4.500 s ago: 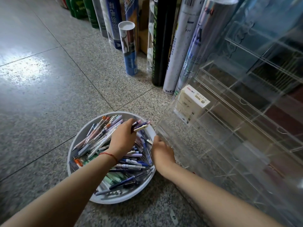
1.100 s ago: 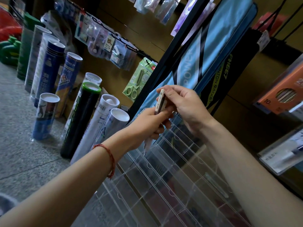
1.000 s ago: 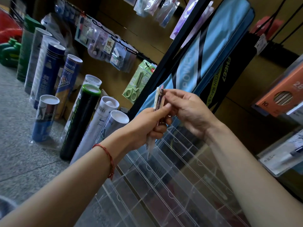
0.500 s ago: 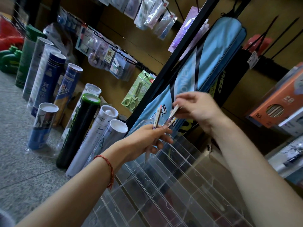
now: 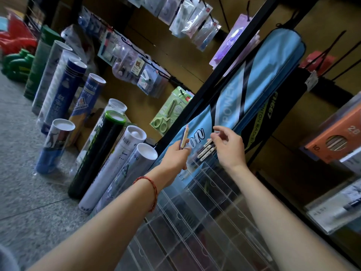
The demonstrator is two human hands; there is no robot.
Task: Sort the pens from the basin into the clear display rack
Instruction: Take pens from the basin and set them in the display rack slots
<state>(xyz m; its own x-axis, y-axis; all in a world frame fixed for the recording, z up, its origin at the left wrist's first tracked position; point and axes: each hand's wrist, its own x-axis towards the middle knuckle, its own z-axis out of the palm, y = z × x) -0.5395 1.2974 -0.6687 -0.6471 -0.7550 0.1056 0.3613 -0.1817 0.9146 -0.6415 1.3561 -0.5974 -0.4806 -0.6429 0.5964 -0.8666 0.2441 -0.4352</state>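
Head view shows both hands raised at the top row of the clear rack (image 5: pixel 195 216), which leans back against a shelf unit.

**Hand states.** The left hand (image 5: pixel 174 156) pinches one pen (image 5: pixel 184 136) between thumb and fingers near its lower half. The right hand (image 5: pixel 229 148) has loosely curled fingers, with the fingertips (image 5: pixel 214 138) at the upper ends of a row of pens (image 5: pixel 205 151) already seated in a top compartment. Whether these fingers pinch a pen or only touch it cannot be told.

**Key relation.** The held pen stands close to upright, tip end up. The compartment with the row of pens lies just to the right of it and slightly lower, between the two hands. The seated pens lean with their upper ends up and to the right. The held pen probably needs to tilt to that same slant before it slides down. The right hand is at the compartment, and the left hand is just beside it.

**Edges and room.**
- The clear dividers are hard to see, so a pen tip could catch on one.
- A blue racket bag (image 5: pixel 263 75) and a black post (image 5: pixel 224 63) stand close behind the top row, which limits reach beyond it.
- Open room lies toward the camera and downward along the rack face.
- Upright tubes (image 5: pixel 134 153) stand to the left, apart from the hands.

The basin is not in view.
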